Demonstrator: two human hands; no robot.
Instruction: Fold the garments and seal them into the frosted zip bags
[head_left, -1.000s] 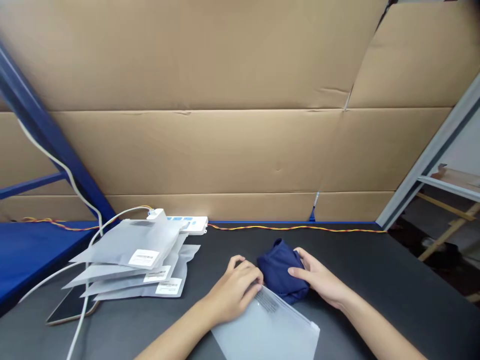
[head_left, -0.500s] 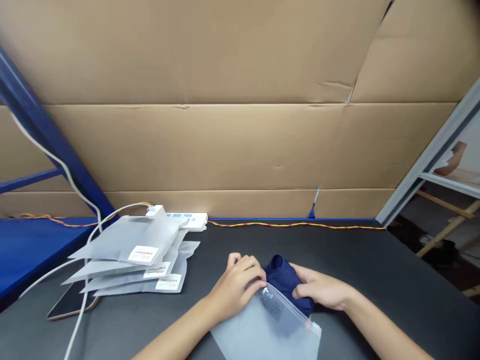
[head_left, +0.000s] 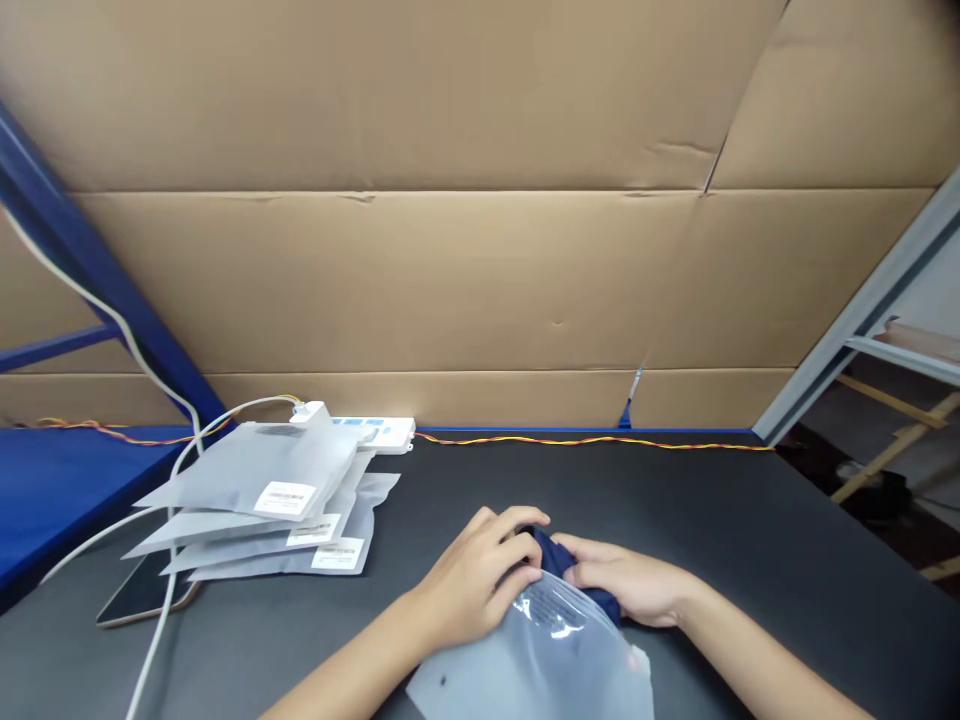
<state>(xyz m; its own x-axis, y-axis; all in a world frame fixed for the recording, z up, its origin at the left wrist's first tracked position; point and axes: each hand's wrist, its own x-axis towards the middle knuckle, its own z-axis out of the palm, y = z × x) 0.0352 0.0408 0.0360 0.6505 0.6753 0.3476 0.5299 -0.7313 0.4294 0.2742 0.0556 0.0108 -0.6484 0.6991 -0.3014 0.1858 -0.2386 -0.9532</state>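
Bagging step | navy-blue cloth bundle [head_left: 556,553] lying half inside frosted plastic zip bag [head_left: 532,660] on black tabletop [head_left: 712,520] | left hand [head_left: 480,580] curling narrowly over bag mouth | right hand [head_left: 622,578] pinching cloth | cloth seemingly needing pushing deeper

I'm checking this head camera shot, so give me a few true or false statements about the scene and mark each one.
1. The left hand and the right hand are both on the navy cloth. True.
2. The stack of frosted bags lies to the right of the hands. False: it lies to their left in this view.
3. A phone lies on the black tabletop, with a white cable across it. True.
4. The power strip is black. False: it is white.
5. A frosted zip bag lies against the navy cloth, on the side nearest the camera. True.
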